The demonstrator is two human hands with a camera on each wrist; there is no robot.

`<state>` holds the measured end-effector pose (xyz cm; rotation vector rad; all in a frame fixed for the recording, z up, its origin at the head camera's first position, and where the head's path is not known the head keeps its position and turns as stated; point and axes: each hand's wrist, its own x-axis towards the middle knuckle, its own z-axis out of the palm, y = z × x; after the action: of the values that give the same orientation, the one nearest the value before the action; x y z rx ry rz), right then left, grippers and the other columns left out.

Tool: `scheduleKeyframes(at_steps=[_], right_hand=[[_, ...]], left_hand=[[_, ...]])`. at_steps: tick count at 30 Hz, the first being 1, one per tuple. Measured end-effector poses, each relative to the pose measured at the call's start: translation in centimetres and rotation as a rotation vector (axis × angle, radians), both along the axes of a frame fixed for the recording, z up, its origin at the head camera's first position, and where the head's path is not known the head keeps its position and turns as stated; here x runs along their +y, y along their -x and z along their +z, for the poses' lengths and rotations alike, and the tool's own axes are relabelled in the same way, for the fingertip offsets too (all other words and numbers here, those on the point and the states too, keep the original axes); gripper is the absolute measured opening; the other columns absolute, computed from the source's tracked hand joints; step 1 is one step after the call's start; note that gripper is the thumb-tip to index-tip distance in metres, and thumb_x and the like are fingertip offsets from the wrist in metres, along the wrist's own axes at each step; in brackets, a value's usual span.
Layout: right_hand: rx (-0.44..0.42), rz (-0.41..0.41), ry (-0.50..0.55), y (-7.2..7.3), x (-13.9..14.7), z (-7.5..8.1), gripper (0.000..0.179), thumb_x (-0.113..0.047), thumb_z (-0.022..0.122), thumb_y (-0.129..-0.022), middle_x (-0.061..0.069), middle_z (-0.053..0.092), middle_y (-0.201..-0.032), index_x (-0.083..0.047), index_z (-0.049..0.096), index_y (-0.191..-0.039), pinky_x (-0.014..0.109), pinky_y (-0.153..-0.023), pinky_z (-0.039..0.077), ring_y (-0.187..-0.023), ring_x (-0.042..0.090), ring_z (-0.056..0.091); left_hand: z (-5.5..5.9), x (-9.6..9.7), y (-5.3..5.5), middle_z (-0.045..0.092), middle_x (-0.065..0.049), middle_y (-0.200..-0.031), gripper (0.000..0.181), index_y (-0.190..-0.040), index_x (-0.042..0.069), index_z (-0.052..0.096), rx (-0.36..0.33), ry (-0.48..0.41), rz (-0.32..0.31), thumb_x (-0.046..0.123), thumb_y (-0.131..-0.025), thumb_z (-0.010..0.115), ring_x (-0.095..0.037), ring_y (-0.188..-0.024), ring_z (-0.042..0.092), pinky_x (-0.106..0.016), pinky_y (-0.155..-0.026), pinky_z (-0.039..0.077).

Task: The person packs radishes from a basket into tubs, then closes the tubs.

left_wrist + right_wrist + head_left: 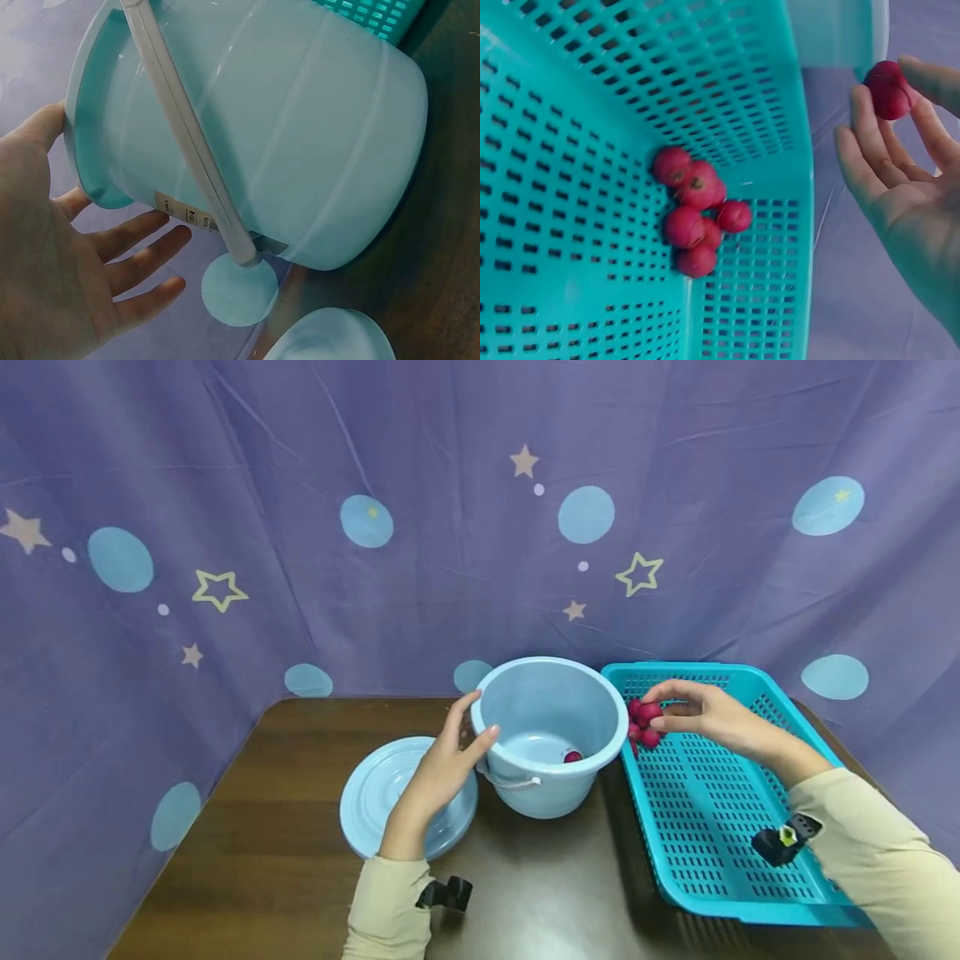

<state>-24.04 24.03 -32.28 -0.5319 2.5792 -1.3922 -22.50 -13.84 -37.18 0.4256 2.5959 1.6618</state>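
Observation:
A pale blue bucket [542,789] stands upright mid-table, with a red radish [572,757] on its floor. My left hand [441,764] rests against the bucket's left rim, thumb and index finger spread along it; the other fingers extend loosely in the left wrist view. Between thumb and fingertips, my right hand [911,161] pinches a radish [889,90], raised over the back left of the turquoise basket [705,860]. Several more radishes [697,185] lie clustered in a corner of that basket.
A round pale blue lid [367,797] lies on the brown table [247,827] left of the bucket, partly behind my left forearm. The bucket's white handle [187,135] hangs down its side. Behind the table hangs a purple curtain [450,585] with stars and dots.

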Motion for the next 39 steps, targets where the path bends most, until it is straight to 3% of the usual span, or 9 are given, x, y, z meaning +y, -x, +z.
scheduleKeyframes(at_steps=[7, 17, 23, 26, 30, 34, 39], right_hand=[[0.054, -0.038, 0.055, -0.2, -1.6, 1.4, 0.039, -0.020, 0.070, -0.094, 0.018, 0.060, -0.114, -0.003, 0.051, -0.123, 0.032, -0.081, 0.054, -0.097, 0.020, 0.065], [0.090, -0.017, 0.116, 0.5, -5.2, 2.4, 0.044, -0.027, 0.069, -0.096, 0.013, 0.064, -0.121, -0.005, 0.053, -0.130, 0.031, -0.083, 0.053, -0.103, 0.023, 0.065], [0.085, 0.019, 0.120, 0.6, -7.5, 2.7, 0.041, -0.023, 0.069, -0.095, 0.012, 0.065, -0.121, -0.006, 0.056, -0.129, 0.036, -0.085, 0.053, -0.104, 0.028, 0.063], [0.076, 0.053, 0.135, 1.0, -8.3, 2.4, 0.037, -0.019, 0.069, -0.095, 0.013, 0.066, -0.118, -0.006, 0.058, -0.127, 0.037, -0.088, 0.052, -0.103, 0.031, 0.062], [0.070, 0.081, 0.165, 1.6, -9.3, 1.6, 0.036, -0.013, 0.070, -0.094, 0.014, 0.066, -0.115, -0.004, 0.058, -0.126, 0.037, -0.089, 0.052, -0.102, 0.035, 0.063], [0.068, 0.080, 0.170, 1.8, -9.5, 1.1, 0.035, -0.014, 0.070, -0.094, 0.015, 0.066, -0.114, -0.005, 0.058, -0.126, 0.037, -0.088, 0.052, -0.100, 0.037, 0.063], [0.077, 0.073, 0.181, 2.0, -9.2, 0.9, 0.035, -0.013, 0.070, -0.094, 0.020, 0.066, -0.114, -0.003, 0.058, -0.125, 0.031, -0.086, 0.052, -0.099, 0.038, 0.063]], left_hand=[[0.0, -0.1, 0.1, 0.037, -0.005, -0.153, 0.066, -0.151, 0.047, 0.022, 0.010, 0.004, -0.011, 0.065, -0.094, 0.050, -0.028, -0.138, 0.040, -0.053, -0.106, 0.037], [0.2, -0.4, 0.3, 0.038, -0.007, -0.153, 0.066, -0.150, 0.050, 0.022, 0.011, 0.044, 0.016, 0.069, -0.093, 0.049, -0.028, -0.136, 0.042, -0.056, -0.103, 0.039], [0.2, 0.0, 0.0, 0.039, -0.009, -0.153, 0.066, -0.150, 0.051, 0.021, 0.016, 0.060, 0.036, 0.070, -0.093, 0.047, -0.029, -0.135, 0.043, -0.055, -0.103, 0.039], [0.1, 0.2, 0.0, 0.039, -0.009, -0.153, 0.066, -0.151, 0.049, 0.021, 0.025, 0.064, 0.039, 0.070, -0.093, 0.046, -0.030, -0.136, 0.043, -0.056, -0.103, 0.039], [-0.1, 0.6, 0.0, 0.046, -0.007, -0.147, 0.058, -0.151, 0.046, 0.023, 0.053, 0.064, 0.076, 0.057, -0.099, 0.048, -0.027, -0.132, 0.047, -0.054, -0.101, 0.040], [-0.3, 1.1, -0.3, 0.053, -0.005, -0.139, 0.051, -0.148, 0.043, 0.028, 0.081, 0.077, 0.135, 0.046, -0.101, 0.049, -0.022, -0.124, 0.055, -0.053, -0.096, 0.044], [-0.3, 1.5, -0.1, 0.054, -0.003, -0.138, 0.049, -0.146, 0.040, 0.031, 0.108, 0.088, 0.156, 0.044, -0.101, 0.048, -0.021, -0.121, 0.057, -0.051, -0.095, 0.045]])
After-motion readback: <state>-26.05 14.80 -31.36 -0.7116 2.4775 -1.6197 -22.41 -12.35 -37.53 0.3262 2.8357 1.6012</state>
